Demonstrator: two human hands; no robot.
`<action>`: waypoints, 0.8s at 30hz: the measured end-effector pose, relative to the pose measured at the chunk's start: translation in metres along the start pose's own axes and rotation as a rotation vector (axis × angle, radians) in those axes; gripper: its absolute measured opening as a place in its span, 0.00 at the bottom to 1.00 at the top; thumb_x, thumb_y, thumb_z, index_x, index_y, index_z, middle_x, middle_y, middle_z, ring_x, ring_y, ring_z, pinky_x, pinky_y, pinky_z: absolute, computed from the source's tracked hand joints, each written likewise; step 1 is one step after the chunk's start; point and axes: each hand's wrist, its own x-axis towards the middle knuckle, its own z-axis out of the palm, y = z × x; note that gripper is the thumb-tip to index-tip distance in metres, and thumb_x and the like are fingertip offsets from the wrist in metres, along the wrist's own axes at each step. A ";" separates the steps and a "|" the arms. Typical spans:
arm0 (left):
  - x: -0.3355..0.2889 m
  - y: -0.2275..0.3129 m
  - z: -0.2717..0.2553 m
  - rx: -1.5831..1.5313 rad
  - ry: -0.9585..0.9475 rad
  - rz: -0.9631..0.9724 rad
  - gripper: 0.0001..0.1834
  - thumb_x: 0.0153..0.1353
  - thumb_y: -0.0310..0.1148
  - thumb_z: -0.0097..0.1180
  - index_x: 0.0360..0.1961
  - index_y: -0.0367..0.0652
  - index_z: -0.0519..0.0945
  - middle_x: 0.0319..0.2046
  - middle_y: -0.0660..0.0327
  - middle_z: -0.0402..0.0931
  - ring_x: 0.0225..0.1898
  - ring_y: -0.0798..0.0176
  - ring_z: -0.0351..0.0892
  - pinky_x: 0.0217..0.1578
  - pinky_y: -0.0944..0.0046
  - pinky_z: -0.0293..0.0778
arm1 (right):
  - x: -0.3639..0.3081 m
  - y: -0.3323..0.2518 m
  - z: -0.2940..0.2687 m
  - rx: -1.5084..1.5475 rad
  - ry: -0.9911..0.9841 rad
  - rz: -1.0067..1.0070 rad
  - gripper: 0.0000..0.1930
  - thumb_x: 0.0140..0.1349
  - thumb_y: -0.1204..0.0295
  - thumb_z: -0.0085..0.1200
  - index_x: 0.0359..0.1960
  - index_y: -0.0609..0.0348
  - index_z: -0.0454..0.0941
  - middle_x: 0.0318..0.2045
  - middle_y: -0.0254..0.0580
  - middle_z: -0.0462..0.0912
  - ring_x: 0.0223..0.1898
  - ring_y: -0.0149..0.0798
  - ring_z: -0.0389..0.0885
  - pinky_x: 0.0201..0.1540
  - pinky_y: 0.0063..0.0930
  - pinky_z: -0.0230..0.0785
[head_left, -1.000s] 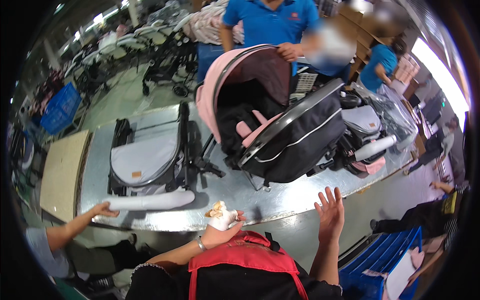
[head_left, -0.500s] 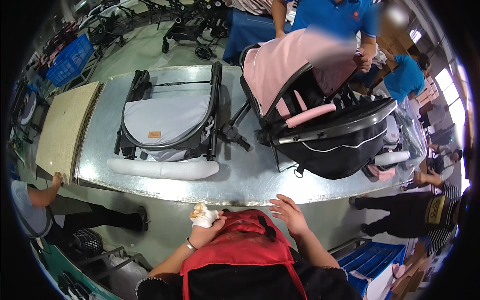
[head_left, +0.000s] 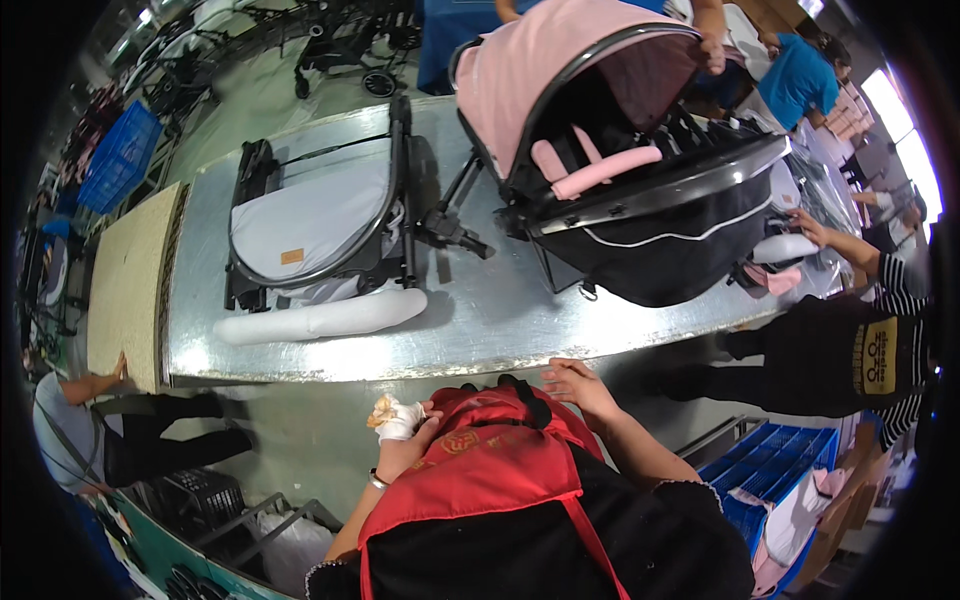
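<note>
We see the hall moderately lit, with glare from a white opening [head_left: 903, 140] at the far right. Bright sheen streaks the tabletop [head_left: 490, 320], and soft shadow falls right of the folded grey stroller [head_left: 315, 220]. We find straight edges bowed and corners black.

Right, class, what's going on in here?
Beside a metal table, the person's right hand is open and seemingly empty; the left hand is wrapped in or holds something white. Across the table, a co-worker's hand is at the pink hood of a black stroller. A folded grey stroller lies left of it.
</note>
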 end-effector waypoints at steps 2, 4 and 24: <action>0.010 0.007 0.007 0.156 -0.063 0.033 0.15 0.63 0.23 0.56 0.51 0.31 0.75 0.40 0.59 0.81 0.43 0.69 0.80 0.45 0.70 0.74 | -0.005 0.024 -0.018 0.010 -0.011 -0.024 0.19 0.69 0.62 0.50 0.56 0.58 0.70 0.49 0.40 0.80 0.47 0.32 0.79 0.51 0.27 0.70; 0.021 0.005 0.023 0.137 -0.118 0.022 0.15 0.64 0.24 0.57 0.51 0.32 0.75 0.40 0.59 0.81 0.42 0.68 0.80 0.44 0.70 0.74 | -0.025 0.037 -0.023 -0.219 -0.049 -0.116 0.20 0.69 0.60 0.51 0.57 0.58 0.73 0.54 0.42 0.77 0.57 0.37 0.74 0.59 0.27 0.64; 0.024 0.066 0.090 0.702 -0.319 0.144 0.16 0.64 0.40 0.57 0.47 0.42 0.78 0.40 0.57 0.80 0.44 0.56 0.79 0.47 0.60 0.73 | 0.021 0.110 -0.093 -0.259 -0.112 -0.118 0.15 0.68 0.63 0.54 0.50 0.57 0.79 0.40 0.36 0.84 0.42 0.28 0.79 0.46 0.22 0.71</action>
